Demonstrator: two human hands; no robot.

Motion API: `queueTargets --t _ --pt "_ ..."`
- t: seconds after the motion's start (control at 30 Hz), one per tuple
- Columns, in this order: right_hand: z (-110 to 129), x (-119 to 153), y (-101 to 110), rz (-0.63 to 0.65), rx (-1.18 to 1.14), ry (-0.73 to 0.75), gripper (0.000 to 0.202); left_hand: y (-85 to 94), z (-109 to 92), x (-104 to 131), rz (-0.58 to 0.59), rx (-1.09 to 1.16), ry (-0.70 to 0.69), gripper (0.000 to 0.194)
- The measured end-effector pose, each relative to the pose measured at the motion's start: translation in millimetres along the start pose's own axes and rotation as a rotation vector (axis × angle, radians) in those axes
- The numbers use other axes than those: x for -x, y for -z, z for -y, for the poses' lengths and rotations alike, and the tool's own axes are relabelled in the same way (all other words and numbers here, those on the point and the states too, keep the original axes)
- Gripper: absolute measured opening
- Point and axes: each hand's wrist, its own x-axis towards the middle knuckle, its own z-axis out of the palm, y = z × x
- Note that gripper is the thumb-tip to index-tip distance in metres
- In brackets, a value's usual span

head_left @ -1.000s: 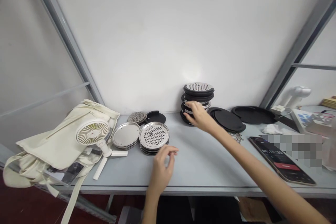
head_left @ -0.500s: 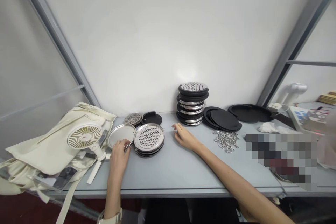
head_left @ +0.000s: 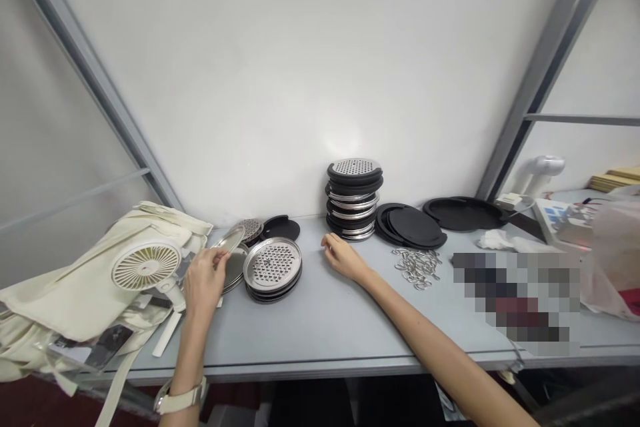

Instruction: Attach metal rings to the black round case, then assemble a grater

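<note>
My left hand (head_left: pixel 204 275) pinches the rim of a thin round metal plate (head_left: pixel 232 239), tilted up above a stack of similar smooth round plates (head_left: pixel 236 267). Just right of that stack stands a pile of round metal grater discs (head_left: pixel 273 263), teeth showing on the top one. My right hand (head_left: pixel 344 257) rests on the table with its fingers loosely curled and slightly apart, holding nothing. Behind it rises a tall stack of black rings and metal discs (head_left: pixel 355 197), topped by a perforated disc.
A cream bag (head_left: pixel 90 273) and a white handheld fan (head_left: pixel 147 267) crowd the left. Black round lids (head_left: pixel 416 227), a black tray (head_left: pixel 464 215) and loose metal rings (head_left: pixel 417 267) lie right of centre. Patterned discs (head_left: pixel 247 229) and a black disc (head_left: pixel 281 229) sit behind the graters.
My left hand has lifted a metal plate off its stack and tilted it up. My right hand stays by the tall stack, its fingers a little more curled. The view has shifted slightly.
</note>
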Motion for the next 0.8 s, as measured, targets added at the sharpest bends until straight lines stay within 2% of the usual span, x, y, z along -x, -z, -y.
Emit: queueTargets --t 0.1,0.17,0.2,0.3,0.37,0.43,0.5,0.63,0.73,0.8 --pt "-1.6 -3.3 4.2 -0.033 -0.008 -0.004 0.016 4.7 -40.1 12.6 -0.116 0.137 -0.158 0.017" --pt "-5.4 -5.8 13.0 -0.069 -0.012 -0.015 0.015 3.2 -72.5 34.4 -0.082 0.256 -0.305 0.014" --pt "-8.5 -6.8 19.6 -0.093 -0.014 -0.025 0.014 1.3 -88.4 48.1 -0.058 0.303 -0.369 0.013" --pt "-21.7 -7.2 44.7 -0.195 -0.028 -0.085 0.014 -6.7 -126.8 90.3 0.126 0.373 -0.533 0.016" --pt "-30.5 -5.3 60.4 -0.254 -0.043 -0.138 0.018 -12.9 -141.0 111.9 0.224 0.414 -0.543 0.018" --pt "-36.0 -3.0 69.7 -0.277 -0.064 -0.170 0.020 -20.2 -146.5 125.4 0.300 0.449 -0.503 0.021" --pt "-36.5 -1.6 70.5 -0.274 -0.082 -0.180 0.020 -28.5 -146.8 132.3 0.366 0.451 -0.521 0.020" --pt "-25.6 -1.6 51.4 -0.218 -0.083 -0.161 0.017 -40.4 -143.0 134.5 0.465 0.436 -0.511 0.019" --pt "-15.9 -0.6 31.8 -0.115 -0.069 -0.119 0.015 -35.8 -136.8 120.5 0.499 0.489 -0.488 0.014" --pt "-11.9 0.9 22.1 -0.050 -0.056 -0.093 0.014 -27.5 -125.9 96.1 0.441 0.495 -0.487 0.018"
